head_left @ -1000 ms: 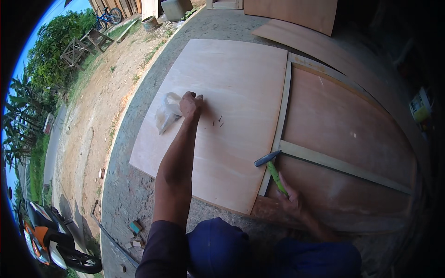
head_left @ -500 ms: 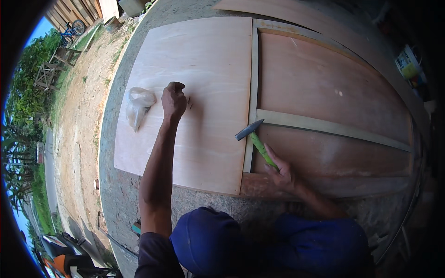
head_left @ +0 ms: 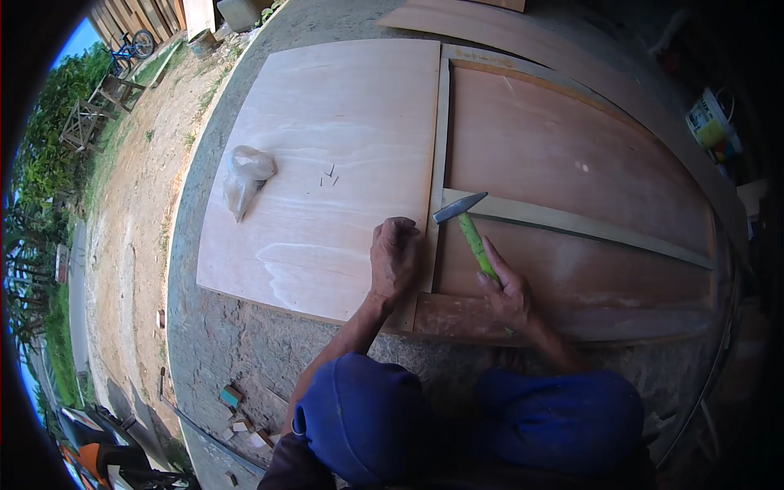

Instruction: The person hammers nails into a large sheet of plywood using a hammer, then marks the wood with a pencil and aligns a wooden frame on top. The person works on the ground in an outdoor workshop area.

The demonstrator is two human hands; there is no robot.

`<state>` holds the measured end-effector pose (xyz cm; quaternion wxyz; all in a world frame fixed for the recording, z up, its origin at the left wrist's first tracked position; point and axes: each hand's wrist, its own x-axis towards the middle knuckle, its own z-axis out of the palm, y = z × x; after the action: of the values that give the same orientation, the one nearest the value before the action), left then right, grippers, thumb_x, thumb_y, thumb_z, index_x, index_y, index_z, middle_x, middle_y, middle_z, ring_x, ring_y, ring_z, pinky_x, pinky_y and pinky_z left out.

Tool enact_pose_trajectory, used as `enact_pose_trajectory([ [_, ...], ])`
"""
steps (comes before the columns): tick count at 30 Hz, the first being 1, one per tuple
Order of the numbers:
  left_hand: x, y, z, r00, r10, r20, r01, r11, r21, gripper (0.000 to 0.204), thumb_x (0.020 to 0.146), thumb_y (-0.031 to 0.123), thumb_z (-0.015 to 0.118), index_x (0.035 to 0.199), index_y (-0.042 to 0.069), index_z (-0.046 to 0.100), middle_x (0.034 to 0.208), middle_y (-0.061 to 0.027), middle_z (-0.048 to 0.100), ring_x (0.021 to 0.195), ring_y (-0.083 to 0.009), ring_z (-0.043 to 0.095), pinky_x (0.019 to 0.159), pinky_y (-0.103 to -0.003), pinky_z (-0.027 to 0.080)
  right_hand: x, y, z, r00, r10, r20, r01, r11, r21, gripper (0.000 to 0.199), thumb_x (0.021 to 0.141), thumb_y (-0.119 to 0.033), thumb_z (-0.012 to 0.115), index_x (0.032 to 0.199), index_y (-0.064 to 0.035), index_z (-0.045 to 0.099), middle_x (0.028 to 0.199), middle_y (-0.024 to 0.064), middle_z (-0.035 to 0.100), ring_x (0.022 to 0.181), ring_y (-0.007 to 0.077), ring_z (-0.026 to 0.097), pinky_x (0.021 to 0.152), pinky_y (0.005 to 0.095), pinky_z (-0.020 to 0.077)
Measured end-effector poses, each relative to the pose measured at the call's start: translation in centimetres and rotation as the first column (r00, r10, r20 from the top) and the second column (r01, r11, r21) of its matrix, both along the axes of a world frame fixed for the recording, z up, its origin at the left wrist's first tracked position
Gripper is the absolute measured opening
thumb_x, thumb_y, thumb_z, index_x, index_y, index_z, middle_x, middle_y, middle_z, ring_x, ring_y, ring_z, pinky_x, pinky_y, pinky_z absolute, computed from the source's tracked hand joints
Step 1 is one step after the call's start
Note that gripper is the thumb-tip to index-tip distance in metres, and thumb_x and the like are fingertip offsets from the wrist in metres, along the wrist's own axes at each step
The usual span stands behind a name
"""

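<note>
My right hand is wrapped around the green handle of a hammer, whose steel head hangs above the wooden frame. Just left of it, my left hand is closed, fingers pinched together, over the right edge of a pale plywood sheet. Whatever those fingers hold, if anything, is too small to make out. Several loose nails lie mid-sheet. A knotted clear plastic bag rests farther left on the plywood.
Another long thin board lies beyond the frame. A paint bucket stands at the far right. Small wood offcuts and a teal block sit on the concrete near my left knee. Dirt ground runs along the left.
My left hand has come from beside the nails, nearer and rightward, to the plywood's right edge. The hammer in my right hand has shifted slightly right.
</note>
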<state>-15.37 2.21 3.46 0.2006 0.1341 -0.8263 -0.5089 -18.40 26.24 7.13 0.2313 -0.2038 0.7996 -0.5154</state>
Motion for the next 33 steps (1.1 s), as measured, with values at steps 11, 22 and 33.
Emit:
enact_pose_trajectory([
  [11,-0.4,0.9,-0.6,0.998,0.03,0.047,-0.019,0.974,-0.224,0.021,0.088,0.008,0.065,0.106,0.003,0.056,0.091,-0.0141,0.068,0.102,-0.0359,0.058,0.087,-0.046,0.048,-0.5,-0.4,3.6,0.981,0.118,-0.151,-0.088,0.978,0.189,0.067,0.099,-0.011,0.055,0.159,-0.0138,0.025,0.1,0.0294,0.067,0.084,0.0338,0.072,0.074,0.0413,0.0556],
  [22,-0.5,0.9,-0.2,0.995,0.039,0.093,-0.026,0.99,-0.139,0.028,0.087,0.008,0.067,0.11,0.002,0.053,0.092,-0.0155,0.068,0.099,-0.0359,0.059,0.084,-0.047,0.049,-1.7,-1.1,3.3,0.796,0.403,-0.452,-0.204,0.881,0.427,0.068,0.094,-0.004,0.057,0.157,-0.0112,0.032,0.072,0.0181,0.06,0.06,0.035,0.063,0.06,0.0486,0.0534],
  [33,-0.3,1.3,-0.1,0.997,0.026,0.073,-0.018,0.994,-0.107,0.033,0.087,0.005,0.065,0.117,0.001,0.053,0.097,-0.0156,0.066,0.1,-0.035,0.058,0.086,-0.046,0.048,-2.8,-1.1,4.9,0.873,0.396,-0.283,-0.275,0.881,0.384,0.064,0.094,0.0,0.056,0.155,-0.0064,0.035,0.082,0.0252,0.064,0.069,0.0384,0.067,0.067,0.0438,0.0532],
])
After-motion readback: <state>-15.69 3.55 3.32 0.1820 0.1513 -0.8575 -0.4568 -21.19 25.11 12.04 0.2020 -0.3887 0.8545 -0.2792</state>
